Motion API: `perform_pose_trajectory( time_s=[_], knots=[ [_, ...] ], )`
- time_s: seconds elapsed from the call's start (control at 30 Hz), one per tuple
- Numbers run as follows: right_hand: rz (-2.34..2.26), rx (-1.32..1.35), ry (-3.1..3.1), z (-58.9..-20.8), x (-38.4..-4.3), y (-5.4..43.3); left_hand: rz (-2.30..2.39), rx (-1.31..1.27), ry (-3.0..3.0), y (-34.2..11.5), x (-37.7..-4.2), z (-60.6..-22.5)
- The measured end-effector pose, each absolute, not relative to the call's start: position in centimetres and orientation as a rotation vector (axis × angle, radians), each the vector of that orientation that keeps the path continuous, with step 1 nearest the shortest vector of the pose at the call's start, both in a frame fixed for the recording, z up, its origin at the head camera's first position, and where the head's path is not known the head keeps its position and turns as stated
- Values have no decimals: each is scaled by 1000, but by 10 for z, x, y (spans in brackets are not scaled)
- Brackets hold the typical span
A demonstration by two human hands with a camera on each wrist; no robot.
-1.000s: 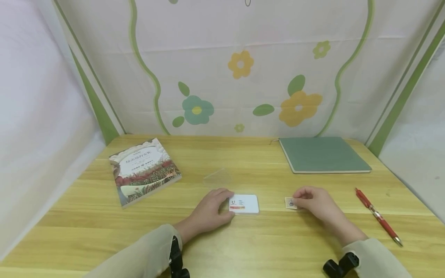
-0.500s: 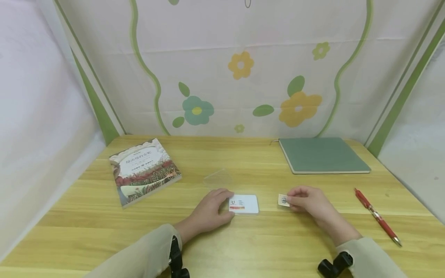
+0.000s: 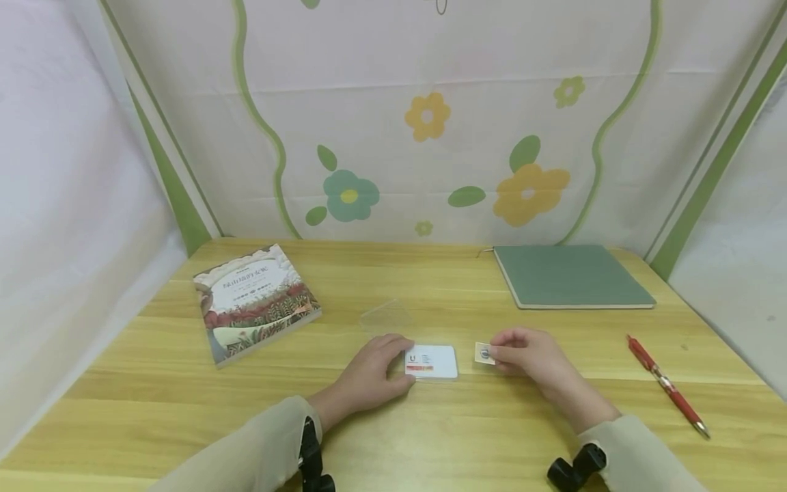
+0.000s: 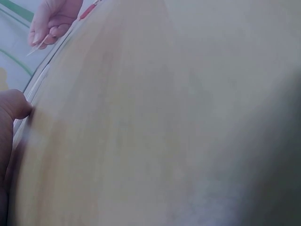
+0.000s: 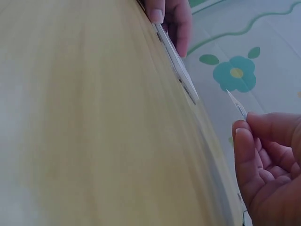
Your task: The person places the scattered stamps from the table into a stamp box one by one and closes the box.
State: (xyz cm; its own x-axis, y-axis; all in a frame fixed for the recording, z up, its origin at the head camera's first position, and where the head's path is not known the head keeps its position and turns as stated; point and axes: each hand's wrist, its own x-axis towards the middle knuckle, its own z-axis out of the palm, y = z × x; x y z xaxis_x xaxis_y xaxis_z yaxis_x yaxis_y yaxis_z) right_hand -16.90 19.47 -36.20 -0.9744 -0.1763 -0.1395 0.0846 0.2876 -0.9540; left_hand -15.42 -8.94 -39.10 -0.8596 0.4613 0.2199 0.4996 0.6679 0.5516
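Observation:
At the middle of the table lies a white card case [image 3: 441,365] with a red and orange printed band. My left hand [image 3: 374,376] holds it by its left end, thumb and fingers at the two corners. To its right, my right hand [image 3: 533,359] pinches a small pale square card [image 3: 482,354] with a dark round print between thumb and forefinger. In the right wrist view that small card [image 5: 237,104] is seen nearly edge-on, raised off the table, its free corner pointing toward the case [image 5: 181,68]. A short gap separates the two in the head view.
A thin clear plastic sheet [image 3: 386,317] lies just behind the left hand. An illustrated book [image 3: 255,301] is at the back left, a green notebook [image 3: 572,277] at the back right, and a red pen [image 3: 669,386] on the right. A flowered curtain borders the table.
My right hand has lifted the small card from the table and carried it left, closer to the card case. The left hand and the case have stayed in place.

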Motion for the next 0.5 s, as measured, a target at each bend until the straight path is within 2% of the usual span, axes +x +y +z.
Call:
perform_pose_trajectory(
  time_s=[0.5],
  knots=[
    [-1733,-135,2300,-363,-171,171,-950,-806,-2825,-89,-154,-389]
  ],
)
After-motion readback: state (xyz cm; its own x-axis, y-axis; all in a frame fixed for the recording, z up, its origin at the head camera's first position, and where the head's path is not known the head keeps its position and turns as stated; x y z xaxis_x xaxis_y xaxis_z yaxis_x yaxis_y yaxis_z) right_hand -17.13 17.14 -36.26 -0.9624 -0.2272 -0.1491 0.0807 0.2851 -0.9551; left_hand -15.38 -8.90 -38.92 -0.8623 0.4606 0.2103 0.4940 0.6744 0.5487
